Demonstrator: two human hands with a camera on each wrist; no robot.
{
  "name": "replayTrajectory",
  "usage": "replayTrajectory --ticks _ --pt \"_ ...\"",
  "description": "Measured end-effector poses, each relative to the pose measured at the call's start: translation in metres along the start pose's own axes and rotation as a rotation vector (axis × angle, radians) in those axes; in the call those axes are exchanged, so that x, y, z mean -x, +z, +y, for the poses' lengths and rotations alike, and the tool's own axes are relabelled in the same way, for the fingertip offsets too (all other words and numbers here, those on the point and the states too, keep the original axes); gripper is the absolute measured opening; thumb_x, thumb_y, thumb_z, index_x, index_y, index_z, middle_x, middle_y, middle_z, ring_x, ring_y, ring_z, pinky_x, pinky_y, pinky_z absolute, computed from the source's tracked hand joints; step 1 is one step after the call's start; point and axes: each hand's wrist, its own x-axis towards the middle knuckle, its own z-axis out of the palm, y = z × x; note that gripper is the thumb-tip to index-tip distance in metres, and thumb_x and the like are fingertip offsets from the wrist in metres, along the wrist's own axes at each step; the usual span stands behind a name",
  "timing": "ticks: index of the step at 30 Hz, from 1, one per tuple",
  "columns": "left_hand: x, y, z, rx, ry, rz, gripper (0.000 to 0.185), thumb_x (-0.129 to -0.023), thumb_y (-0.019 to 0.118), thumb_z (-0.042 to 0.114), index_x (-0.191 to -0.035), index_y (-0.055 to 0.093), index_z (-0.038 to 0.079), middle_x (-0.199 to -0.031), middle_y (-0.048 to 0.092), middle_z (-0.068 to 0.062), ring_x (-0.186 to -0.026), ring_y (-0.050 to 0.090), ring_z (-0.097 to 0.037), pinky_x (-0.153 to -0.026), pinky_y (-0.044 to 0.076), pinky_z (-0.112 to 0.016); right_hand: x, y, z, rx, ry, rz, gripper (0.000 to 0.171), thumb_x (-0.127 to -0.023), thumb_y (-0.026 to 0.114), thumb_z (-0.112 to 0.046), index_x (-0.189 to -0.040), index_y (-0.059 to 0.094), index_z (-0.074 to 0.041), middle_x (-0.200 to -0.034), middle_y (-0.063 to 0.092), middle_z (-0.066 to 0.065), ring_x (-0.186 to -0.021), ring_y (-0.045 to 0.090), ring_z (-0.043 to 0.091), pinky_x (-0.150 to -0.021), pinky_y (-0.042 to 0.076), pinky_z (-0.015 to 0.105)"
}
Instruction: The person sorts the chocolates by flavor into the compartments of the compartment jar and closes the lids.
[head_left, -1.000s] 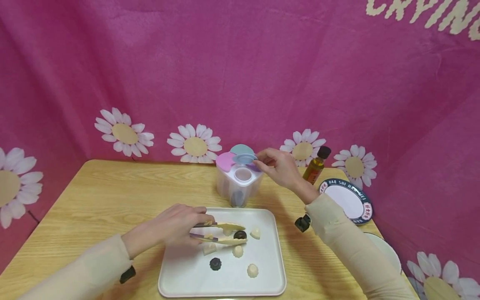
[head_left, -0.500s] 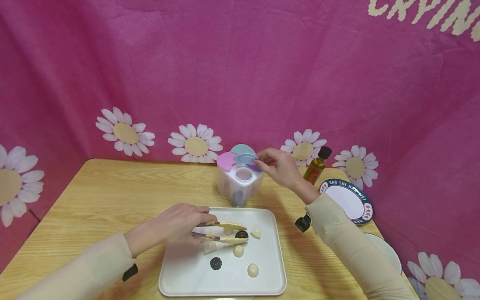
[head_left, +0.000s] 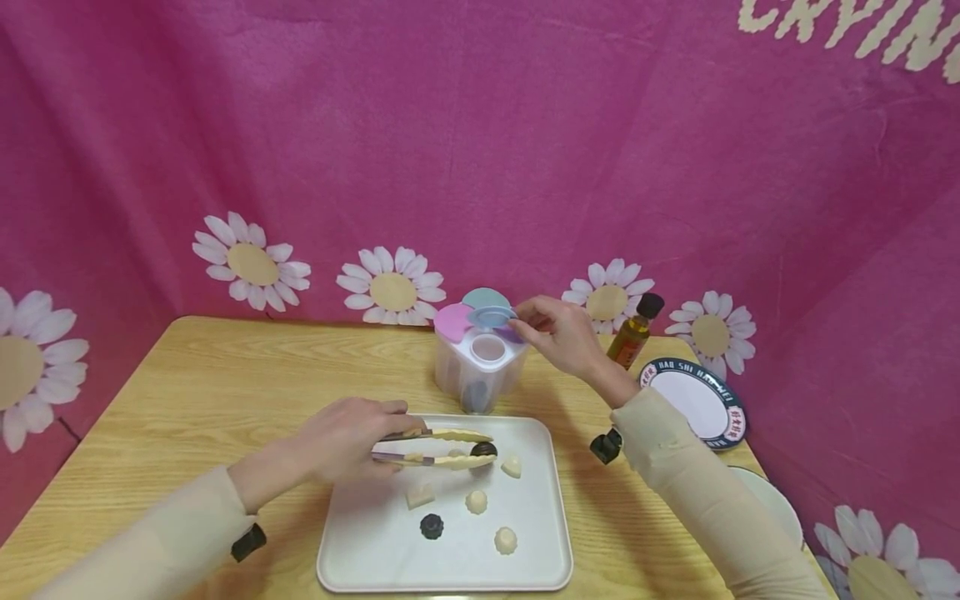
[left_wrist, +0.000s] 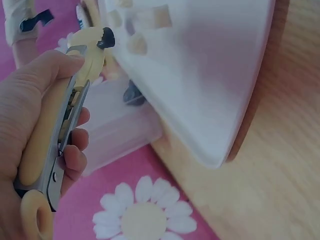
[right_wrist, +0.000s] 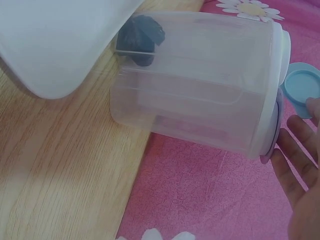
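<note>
My left hand [head_left: 378, 442] grips cream tongs [head_left: 438, 447], also seen in the left wrist view as tongs [left_wrist: 75, 110]. Their tips pinch a dark fluted piece [head_left: 483, 450], the same piece [left_wrist: 106, 37], just above the white tray [head_left: 540, 517]. Behind the tray stands a clear lidded container [head_left: 480, 371] with pastel flap lids. My right hand [head_left: 525, 323] holds its blue flap lid [head_left: 491, 317] raised over an open round hole. In the right wrist view, another dark piece [right_wrist: 140, 35] lies inside the container [right_wrist: 200, 95].
Several cream pieces [head_left: 476, 501] and one dark piece [head_left: 431, 526] lie on the tray. A small oil bottle [head_left: 633, 331] and a blue-rimmed plate [head_left: 697, 402] stand at the right. A pink daisy cloth backs the wooden table [head_left: 187, 392].
My left hand has drawn back and risen slightly, lifting the tongs with the dark piece off the tray. My right hand stays at the lid.
</note>
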Motion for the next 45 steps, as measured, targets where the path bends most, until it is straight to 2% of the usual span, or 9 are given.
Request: replayTrajectory --ticks 10,16,20,23,26,33,41,45 --pt "0.006 -0.038 -0.007 -0.004 -0.047 0.128 0.045 -0.084 0.087 0.024 -0.127 0.072 0.020 -0.092 0.064 0.005 -0.067 0.048 -0.003 -0.059 0.041 -0.019 0.000 0.001 0.000 0.000 -0.005 -0.005 0.015 -0.094 0.080 -0.015 -0.105 0.077 -0.006 -0.095 0.081 0.010 -0.079 0.077 0.023 -0.072 0.063 0.036" --pt "-0.001 -0.063 -0.010 0.000 -0.072 0.180 0.051 -0.084 0.088 0.024 -0.132 0.070 0.018 -0.097 0.065 0.003 -0.065 0.046 -0.004 -0.056 0.039 -0.019 0.000 0.000 0.001 -0.001 -0.009 0.001 0.014 -0.093 0.080 -0.015 -0.104 0.077 -0.006 -0.094 0.081 0.010 -0.078 0.077 0.023 -0.071 0.063 0.037" --pt "-0.009 -0.073 -0.014 -0.004 -0.063 0.233 0.053 -0.084 0.088 0.024 -0.133 0.071 0.017 -0.105 0.070 -0.001 -0.061 0.044 -0.005 -0.052 0.036 -0.020 0.000 0.000 0.001 0.003 -0.006 -0.001 0.014 -0.094 0.080 -0.015 -0.105 0.077 -0.005 -0.094 0.081 0.010 -0.078 0.077 0.023 -0.072 0.063 0.036" --pt "-0.017 -0.075 -0.019 -0.001 -0.060 0.267 0.052 -0.084 0.087 0.024 -0.133 0.072 0.016 -0.100 0.068 -0.002 -0.061 0.043 -0.006 -0.051 0.034 -0.021 0.000 0.000 0.001 0.005 -0.007 0.001 0.014 -0.094 0.080 -0.014 -0.105 0.077 -0.005 -0.094 0.081 0.011 -0.078 0.077 0.023 -0.071 0.063 0.036" --pt "-0.022 -0.073 -0.025 0.012 -0.079 0.267 0.051 -0.085 0.085 0.023 -0.133 0.072 0.015 -0.094 0.066 -0.001 -0.065 0.046 -0.008 -0.053 0.036 -0.022 0.000 0.000 0.001 0.006 -0.014 0.006 0.014 -0.094 0.079 -0.012 -0.104 0.077 -0.004 -0.094 0.080 0.011 -0.077 0.077 0.023 -0.071 0.063 0.036" --pt "-0.032 -0.064 -0.035 0.055 -0.129 0.245 0.053 -0.085 0.086 0.024 -0.134 0.071 0.015 -0.110 0.073 -0.007 -0.073 0.054 -0.014 -0.060 0.044 -0.026 -0.001 0.001 0.000 0.000 -0.021 0.009 0.014 -0.093 0.080 -0.012 -0.103 0.077 -0.004 -0.092 0.080 0.011 -0.077 0.076 0.023 -0.072 0.064 0.037" --pt "-0.033 -0.058 -0.038 0.072 -0.149 0.224 0.055 -0.086 0.085 0.029 -0.137 0.069 0.018 -0.115 0.072 -0.008 -0.078 0.057 -0.016 -0.065 0.047 -0.028 -0.001 0.000 0.001 0.002 -0.006 0.001 0.015 -0.093 0.080 -0.014 -0.104 0.077 -0.004 -0.095 0.081 0.011 -0.079 0.078 0.023 -0.072 0.064 0.037" --pt "-0.025 -0.056 -0.038 0.089 -0.160 0.233 0.060 -0.085 0.087 0.030 -0.140 0.068 0.020 -0.119 0.073 -0.008 -0.075 0.057 -0.014 -0.061 0.043 -0.027 0.000 0.000 0.001 0.003 -0.006 -0.002 0.016 -0.093 0.080 -0.014 -0.105 0.077 -0.004 -0.095 0.081 0.011 -0.079 0.077 0.023 -0.072 0.064 0.038"
